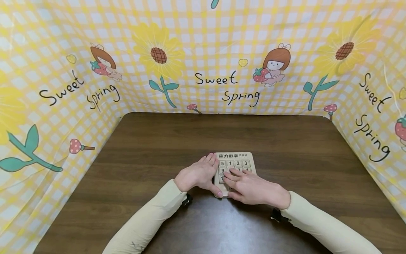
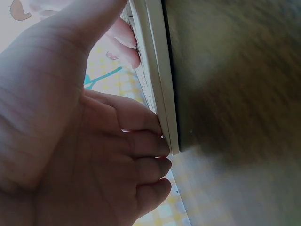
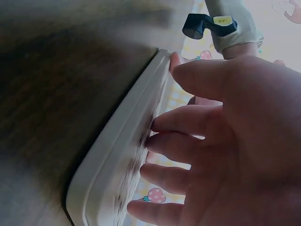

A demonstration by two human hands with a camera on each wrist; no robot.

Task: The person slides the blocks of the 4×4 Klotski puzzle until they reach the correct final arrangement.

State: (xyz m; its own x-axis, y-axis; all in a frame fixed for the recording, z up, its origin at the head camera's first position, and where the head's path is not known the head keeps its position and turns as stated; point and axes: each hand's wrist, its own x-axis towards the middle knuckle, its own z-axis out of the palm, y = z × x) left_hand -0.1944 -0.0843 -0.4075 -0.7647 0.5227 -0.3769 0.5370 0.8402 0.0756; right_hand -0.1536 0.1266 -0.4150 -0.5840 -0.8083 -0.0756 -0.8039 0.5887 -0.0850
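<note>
A pale number slide puzzle [image 1: 252, 159] lies flat on the table, its top row of square tiles reading 5, 1, 2, 3. My left hand [image 1: 199, 174] rests along its left side, fingertips at the edge and thumb on the lower left corner. In the left wrist view, those fingers [image 2: 149, 143] lie against the board's side [image 2: 157, 80]. My right hand [image 1: 248, 187] reaches over the lower right of the puzzle and covers several tiles. The right wrist view shows its slightly bent fingertips [image 3: 157, 125] touching the tile face, with nothing gripped.
The puzzle sits on a dark brown wooden table [image 1: 158, 141]. Yellow checked cloth [image 1: 203, 42] with printed flowers and lettering hangs behind and along both sides. A small black device [image 1: 278, 215] is strapped under the right wrist, and another [image 1: 188, 200] under the left.
</note>
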